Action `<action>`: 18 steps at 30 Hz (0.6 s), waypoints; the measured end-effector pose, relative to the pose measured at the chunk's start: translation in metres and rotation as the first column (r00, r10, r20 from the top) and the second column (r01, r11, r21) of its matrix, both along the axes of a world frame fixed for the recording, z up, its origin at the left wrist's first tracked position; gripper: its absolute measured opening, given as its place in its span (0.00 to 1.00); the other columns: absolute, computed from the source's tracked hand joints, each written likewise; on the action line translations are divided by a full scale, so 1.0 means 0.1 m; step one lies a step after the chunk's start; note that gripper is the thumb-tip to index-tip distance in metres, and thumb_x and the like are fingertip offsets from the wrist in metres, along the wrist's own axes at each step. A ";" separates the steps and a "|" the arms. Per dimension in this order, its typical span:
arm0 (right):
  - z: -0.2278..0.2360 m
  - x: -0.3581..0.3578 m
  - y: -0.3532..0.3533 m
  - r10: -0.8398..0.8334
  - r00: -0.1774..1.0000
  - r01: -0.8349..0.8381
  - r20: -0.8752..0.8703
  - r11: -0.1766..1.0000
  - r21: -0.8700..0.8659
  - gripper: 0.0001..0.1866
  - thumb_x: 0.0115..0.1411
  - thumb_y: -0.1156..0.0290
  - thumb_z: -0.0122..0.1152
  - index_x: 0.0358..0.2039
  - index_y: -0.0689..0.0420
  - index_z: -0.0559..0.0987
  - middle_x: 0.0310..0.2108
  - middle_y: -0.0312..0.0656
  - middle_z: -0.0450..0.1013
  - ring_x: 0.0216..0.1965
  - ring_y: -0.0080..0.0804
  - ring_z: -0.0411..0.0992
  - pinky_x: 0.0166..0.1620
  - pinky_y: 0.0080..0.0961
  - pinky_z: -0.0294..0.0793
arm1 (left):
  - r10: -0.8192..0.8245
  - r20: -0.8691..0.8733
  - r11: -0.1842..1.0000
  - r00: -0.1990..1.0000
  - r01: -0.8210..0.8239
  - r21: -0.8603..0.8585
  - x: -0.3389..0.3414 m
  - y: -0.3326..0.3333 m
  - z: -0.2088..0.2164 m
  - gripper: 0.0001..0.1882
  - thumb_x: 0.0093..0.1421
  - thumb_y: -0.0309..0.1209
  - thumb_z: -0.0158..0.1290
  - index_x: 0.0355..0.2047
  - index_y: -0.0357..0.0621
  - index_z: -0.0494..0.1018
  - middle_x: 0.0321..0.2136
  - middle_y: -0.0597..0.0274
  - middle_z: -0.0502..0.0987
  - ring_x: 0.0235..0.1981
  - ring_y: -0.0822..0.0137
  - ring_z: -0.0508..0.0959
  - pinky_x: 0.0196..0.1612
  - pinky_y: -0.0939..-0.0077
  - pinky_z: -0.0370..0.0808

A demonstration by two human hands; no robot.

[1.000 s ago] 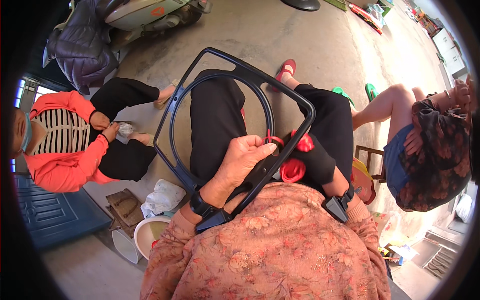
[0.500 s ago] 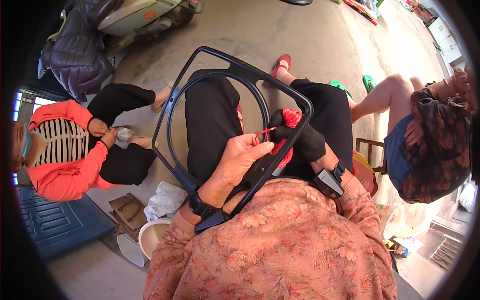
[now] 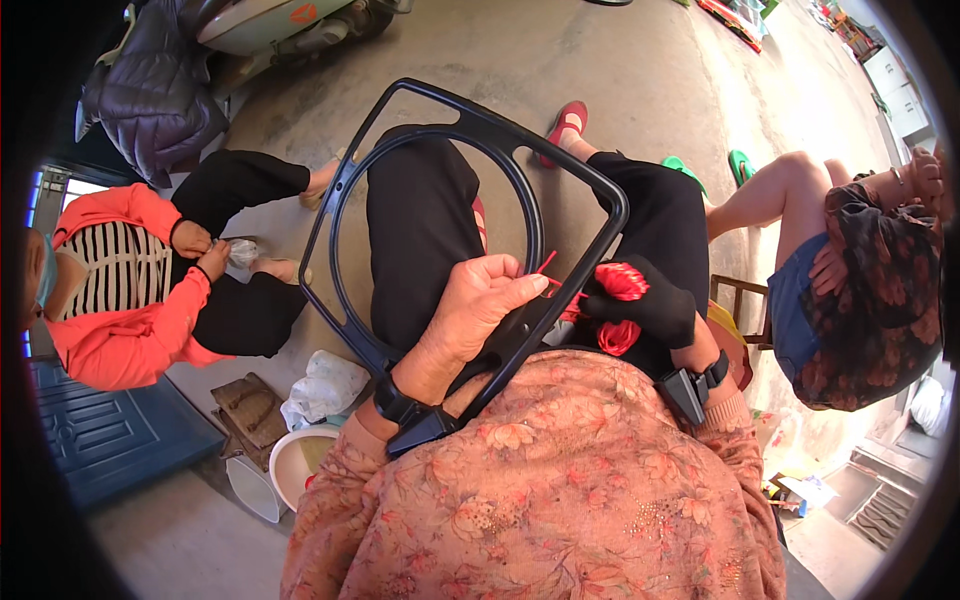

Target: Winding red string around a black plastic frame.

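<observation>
Nearest us, at six o'clock, spreads our peach floral knit top [image 3: 530,480]. Toward eleven, a smooth black frame [image 3: 490,132], four-sided with rounded corners around an inner ring, lies across our black trousers [image 3: 420,210]. At three o'clock we see a red cord bundle [image 3: 622,281], wound in loops, and nearer the centre a thin red strand [image 3: 547,263].

Our bare left hand [image 3: 478,308], near the centre, pinches that strand between thumb and fingers; whether it touches the frame we cannot tell. Our right hand [image 3: 662,306], black-gloved, curls around the bundle.

Below us is a stained grey floor [image 3: 500,50]. A white basin [image 3: 283,470] stands at eight; people sit at nine, in a coral jacket [image 3: 125,345], and at three; a scooter [image 3: 250,28] stands at eleven.
</observation>
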State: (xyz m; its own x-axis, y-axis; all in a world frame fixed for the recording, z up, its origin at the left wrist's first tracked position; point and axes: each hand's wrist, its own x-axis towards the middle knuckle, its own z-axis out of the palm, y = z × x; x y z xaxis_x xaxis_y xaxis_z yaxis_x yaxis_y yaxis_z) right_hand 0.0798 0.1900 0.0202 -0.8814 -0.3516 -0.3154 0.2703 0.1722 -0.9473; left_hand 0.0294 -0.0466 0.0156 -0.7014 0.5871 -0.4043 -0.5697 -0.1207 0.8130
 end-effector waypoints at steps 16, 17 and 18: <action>-0.13 0.19 -0.21 -0.457 0.889 0.447 -0.009 0.873 -0.195 0.06 0.59 0.72 0.55 0.29 0.61 0.74 0.24 0.36 0.71 0.27 0.21 0.69 0.33 0.22 0.69 | -0.094 0.167 0.994 0.981 0.084 0.067 0.04 0.05 0.02 0.06 0.59 0.27 0.53 0.31 0.35 0.75 0.27 0.60 0.79 0.26 0.77 0.78 0.33 0.88 0.74; -0.11 0.18 -0.21 -0.437 0.900 0.426 0.002 0.877 -0.223 0.05 0.58 0.73 0.56 0.29 0.62 0.74 0.24 0.35 0.72 0.27 0.21 0.69 0.32 0.22 0.70 | -0.114 0.200 0.989 0.973 0.094 0.110 0.03 0.03 0.01 0.08 0.59 0.28 0.51 0.31 0.34 0.75 0.27 0.59 0.79 0.26 0.75 0.79 0.34 0.86 0.75; -0.10 0.17 -0.23 -0.476 0.879 0.469 0.016 0.860 -0.204 0.05 0.58 0.73 0.56 0.29 0.62 0.74 0.24 0.35 0.72 0.27 0.21 0.69 0.32 0.22 0.70 | -0.134 0.234 0.983 0.963 0.100 0.154 0.03 0.02 -0.01 0.10 0.60 0.29 0.49 0.32 0.33 0.75 0.27 0.57 0.79 0.27 0.73 0.79 0.34 0.85 0.75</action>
State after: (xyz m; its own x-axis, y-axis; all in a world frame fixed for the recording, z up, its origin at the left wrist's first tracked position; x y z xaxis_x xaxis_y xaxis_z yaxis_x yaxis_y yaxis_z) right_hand 0.0970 0.1671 0.0101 -0.9662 0.0584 -0.2511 0.2395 -0.1572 -0.9581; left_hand 0.0325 -0.0444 0.0148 -0.5156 0.7218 -0.4617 -0.7642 -0.1437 0.6288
